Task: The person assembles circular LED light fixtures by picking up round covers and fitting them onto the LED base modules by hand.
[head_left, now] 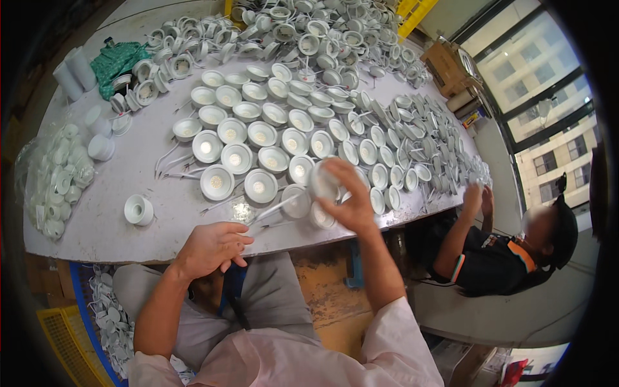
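My right hand (353,201), somewhat blurred, has its fingers and thumb round a round white downlight (323,180) above the near edge of the rows. A white cable (276,210) slants over the table between this light and my left hand. My left hand (216,248) is at the table's front edge, fingers loosely bent and a little apart, with nothing seen in it. More white downlights with round light-coloured centres, such as this one (216,182), lie face up in rows, their cables trailing left. Parts of the nearest lights are hidden behind my right hand.
A heap of downlights (309,44) covers the table's far side. On the left are a bag of white rings (61,187), white cups (100,148), green cloth (116,63) and a single white cup-shaped part (138,210). A co-worker (496,258) sits at the right.
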The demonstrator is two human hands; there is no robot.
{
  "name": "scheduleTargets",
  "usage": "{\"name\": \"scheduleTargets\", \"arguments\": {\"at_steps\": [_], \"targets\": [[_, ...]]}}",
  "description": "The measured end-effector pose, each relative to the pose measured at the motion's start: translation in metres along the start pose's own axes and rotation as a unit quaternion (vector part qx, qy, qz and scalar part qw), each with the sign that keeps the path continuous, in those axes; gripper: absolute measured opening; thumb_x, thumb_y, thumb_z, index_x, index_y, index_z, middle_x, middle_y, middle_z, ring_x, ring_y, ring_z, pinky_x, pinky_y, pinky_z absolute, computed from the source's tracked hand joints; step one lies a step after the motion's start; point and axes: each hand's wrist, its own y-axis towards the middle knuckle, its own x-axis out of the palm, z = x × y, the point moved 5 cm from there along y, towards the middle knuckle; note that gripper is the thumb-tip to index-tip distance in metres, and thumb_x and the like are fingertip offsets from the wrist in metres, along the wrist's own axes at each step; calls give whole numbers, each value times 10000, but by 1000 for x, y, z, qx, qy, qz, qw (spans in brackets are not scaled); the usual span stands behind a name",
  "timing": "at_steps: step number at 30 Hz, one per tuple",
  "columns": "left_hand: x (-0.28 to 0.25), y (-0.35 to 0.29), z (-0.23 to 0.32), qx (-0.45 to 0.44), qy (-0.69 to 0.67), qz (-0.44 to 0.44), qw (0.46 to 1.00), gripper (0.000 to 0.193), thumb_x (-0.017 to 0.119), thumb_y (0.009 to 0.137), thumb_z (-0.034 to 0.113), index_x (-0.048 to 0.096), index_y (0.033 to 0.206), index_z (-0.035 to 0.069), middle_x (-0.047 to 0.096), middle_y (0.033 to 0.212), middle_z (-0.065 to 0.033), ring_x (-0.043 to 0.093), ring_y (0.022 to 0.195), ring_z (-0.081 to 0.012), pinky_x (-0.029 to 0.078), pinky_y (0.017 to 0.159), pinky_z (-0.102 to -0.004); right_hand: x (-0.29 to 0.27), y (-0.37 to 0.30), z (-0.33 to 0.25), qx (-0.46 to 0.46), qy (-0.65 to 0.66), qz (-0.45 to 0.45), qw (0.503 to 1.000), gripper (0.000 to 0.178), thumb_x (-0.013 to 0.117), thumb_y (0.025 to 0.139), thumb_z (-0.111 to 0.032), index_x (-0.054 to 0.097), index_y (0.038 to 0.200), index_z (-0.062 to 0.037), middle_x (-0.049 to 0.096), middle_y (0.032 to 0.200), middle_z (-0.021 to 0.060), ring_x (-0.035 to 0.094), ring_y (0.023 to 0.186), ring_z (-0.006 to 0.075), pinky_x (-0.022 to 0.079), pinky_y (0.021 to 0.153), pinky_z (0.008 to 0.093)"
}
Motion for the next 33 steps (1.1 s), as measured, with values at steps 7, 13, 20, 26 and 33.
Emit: {"name": "scheduleTargets", "arguments": {"at_steps": [7, 13, 20, 26, 33], "targets": [[-7, 6, -11, 2, 0, 19, 1000, 375, 579, 896, 63, 489, 1222, -98, 620, 1140, -205, 675, 839, -187, 490, 546, -211, -112, 30, 144, 203, -99, 98, 969, 505, 752, 714, -163, 586, 1177, -47, 580, 1186, 142, 565, 1097, 267, 446, 928, 344], [-10, 16, -12, 14, -17, 32, 999, 340, 575, 899, 59, 514, 1208, -66, 621, 1142, -196, 657, 916, -198, 533, 744, -264, -135, 50, 219, 205, -269, 34, 940, 578, 707, 699, -266, 566, 1213, -45, 554, 1211, 187, 512, 1156, 327, 391, 999, 380], [-15, 21, -12, 28, -20, 48, 998, 330, 595, 890, 56, 528, 1187, -73, 630, 1132, -182, 651, 928, -200, 527, 809, -302, -138, 54, 259, 243, -249, -14, 937, 596, 645, 700, -240, 541, 1251, -36, 525, 1255, 196, 490, 1188, 323, 369, 1024, 373], [-15, 23, -14, 28, -8, 53, 998, 333, 608, 885, 73, 536, 1177, -70, 634, 1121, -183, 653, 917, -197, 527, 794, -295, -136, 52, 279, 285, -201, -10, 937, 620, 651, 697, -233, 527, 1269, -29, 507, 1290, 195, 474, 1213, 316, 349, 1039, 367], [-13, 22, -15, 25, -6, 56, 998, 328, 604, 885, 71, 537, 1173, -70, 640, 1114, -174, 656, 910, -193, 528, 788, -288, -144, 43, 290, 284, -173, -1, 943, 630, 682, 708, -237, 519, 1280, -31, 498, 1299, 203, 453, 1233, 320, 339, 1047, 378]]}}
